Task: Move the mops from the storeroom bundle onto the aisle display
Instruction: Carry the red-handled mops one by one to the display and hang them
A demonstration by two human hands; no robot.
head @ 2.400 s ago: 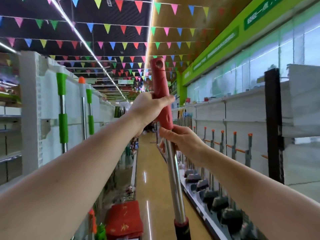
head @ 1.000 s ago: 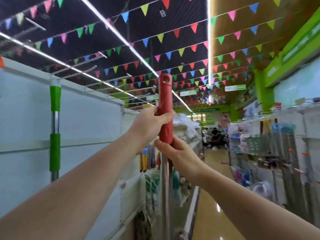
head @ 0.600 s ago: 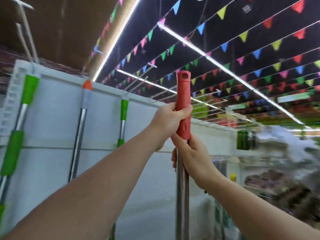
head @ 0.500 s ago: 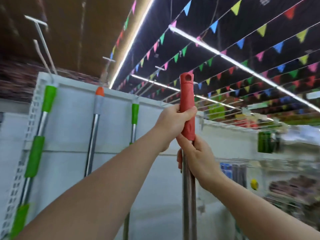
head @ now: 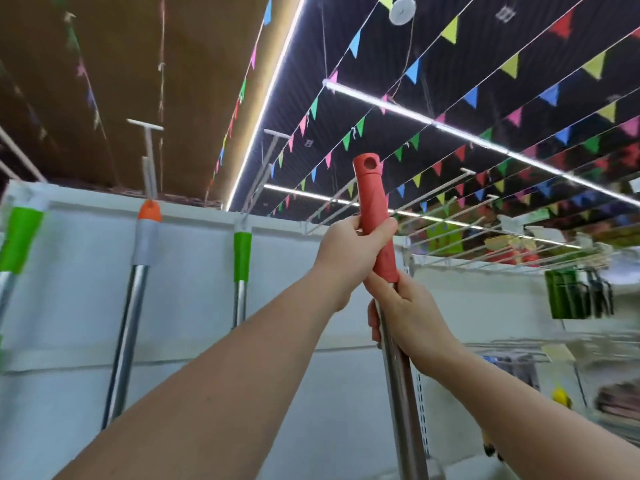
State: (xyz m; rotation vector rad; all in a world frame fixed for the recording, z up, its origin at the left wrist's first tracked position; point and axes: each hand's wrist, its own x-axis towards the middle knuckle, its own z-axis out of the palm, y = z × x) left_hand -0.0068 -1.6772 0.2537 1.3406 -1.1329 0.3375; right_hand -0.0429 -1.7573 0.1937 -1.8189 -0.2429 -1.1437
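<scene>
Red-handled mop [head: 377, 216] stood nearly upright, hanging-hole end up, right of the green-handled mop [head: 241, 258]. Left hand [head: 349, 251] gripped its red sleeve; right hand [head: 405, 317] clasped the steel pole just below.

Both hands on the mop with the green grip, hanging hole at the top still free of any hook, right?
Not quite: the head view shows the grip is red, not green. Left hand holds the grip, right hand the metal pole just below. The hole at the top is on no hook.
</scene>
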